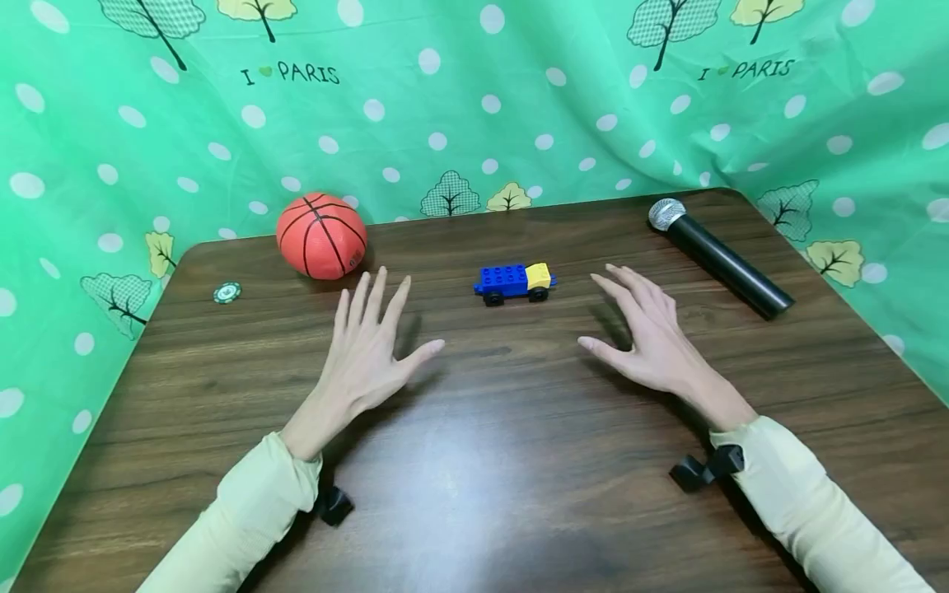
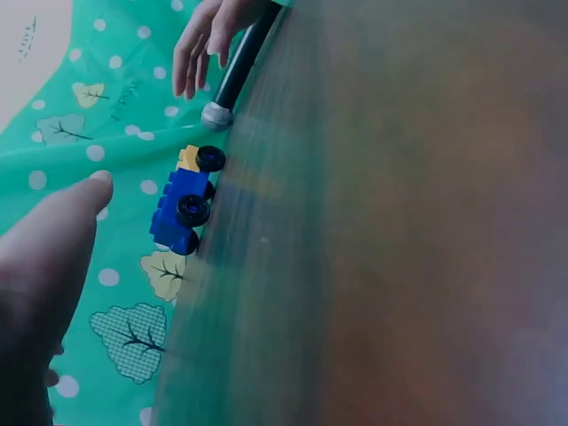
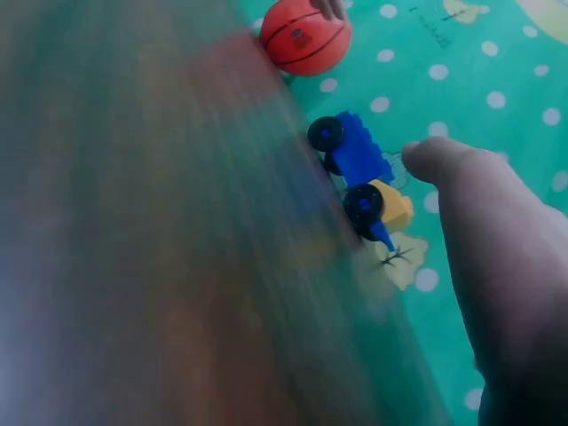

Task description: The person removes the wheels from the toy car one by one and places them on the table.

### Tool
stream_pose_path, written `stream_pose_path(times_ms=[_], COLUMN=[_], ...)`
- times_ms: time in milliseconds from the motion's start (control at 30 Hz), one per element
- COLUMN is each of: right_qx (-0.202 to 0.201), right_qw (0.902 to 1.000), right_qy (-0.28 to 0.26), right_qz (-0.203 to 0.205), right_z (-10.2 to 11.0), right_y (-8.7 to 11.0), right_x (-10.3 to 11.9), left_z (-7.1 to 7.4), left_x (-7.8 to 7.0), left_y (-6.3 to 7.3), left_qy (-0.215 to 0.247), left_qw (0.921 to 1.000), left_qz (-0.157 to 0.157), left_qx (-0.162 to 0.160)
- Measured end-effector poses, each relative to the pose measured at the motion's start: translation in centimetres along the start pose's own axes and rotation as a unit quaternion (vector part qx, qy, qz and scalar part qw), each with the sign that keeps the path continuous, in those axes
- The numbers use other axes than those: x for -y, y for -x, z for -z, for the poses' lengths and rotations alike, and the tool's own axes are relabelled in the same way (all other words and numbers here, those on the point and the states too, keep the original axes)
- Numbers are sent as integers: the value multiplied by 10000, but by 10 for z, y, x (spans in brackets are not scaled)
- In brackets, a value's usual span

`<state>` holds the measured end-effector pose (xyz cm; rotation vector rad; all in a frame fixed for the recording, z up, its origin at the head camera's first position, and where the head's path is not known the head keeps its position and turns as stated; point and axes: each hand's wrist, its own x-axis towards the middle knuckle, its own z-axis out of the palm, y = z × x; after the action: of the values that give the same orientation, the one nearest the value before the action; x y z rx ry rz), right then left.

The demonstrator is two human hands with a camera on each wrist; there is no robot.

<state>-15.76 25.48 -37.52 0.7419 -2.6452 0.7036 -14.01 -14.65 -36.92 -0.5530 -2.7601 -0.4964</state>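
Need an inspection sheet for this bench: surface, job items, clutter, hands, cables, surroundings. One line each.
Surface: dark wood-grain table, light glare near the front middle.
Job items: blue and yellow toy car on its wheels, between the hands, untouched.
Clutter: red ball at the back left; green and white chip left of it; black microphone lying at the back right, its silver head pointing away from the person.
Hands: left hand and right hand both open, fingers spread, holding nothing.
Cables: nothing seen.
Surroundings: green cloth with white dots and printed trees behind the table and along its sides.
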Motion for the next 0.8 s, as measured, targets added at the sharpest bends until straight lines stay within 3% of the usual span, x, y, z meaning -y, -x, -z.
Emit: stream_pose_path(times_ms=[167,333,467,633,800], right_qx=[-77,-131,-127,-195,-232], right_qw=[9968,9918,9879,9844,9830], right_qy=[-797,-1259,-1541,-1746,-1819], right_qz=[-86,-166,-93,-101,-110], right_z=[-13,-28,-39,-47,-52], right_y=[-19,-39,-53,-65,-71], right_x=[-5,-6,-5,-4,-4], left_z=[-12,-30,-43,-55,-64], left_x=[-6,-10,-12,-16,-19], left_y=[-30,-57,-71,-83,-92], left_qy=[703,1256,1834,2602,2918], left_qw=[9969,9900,9812,9645,9560], left_qz=[-126,-264,-198,-6,-15], left_qx=[341,588,576,451,297])
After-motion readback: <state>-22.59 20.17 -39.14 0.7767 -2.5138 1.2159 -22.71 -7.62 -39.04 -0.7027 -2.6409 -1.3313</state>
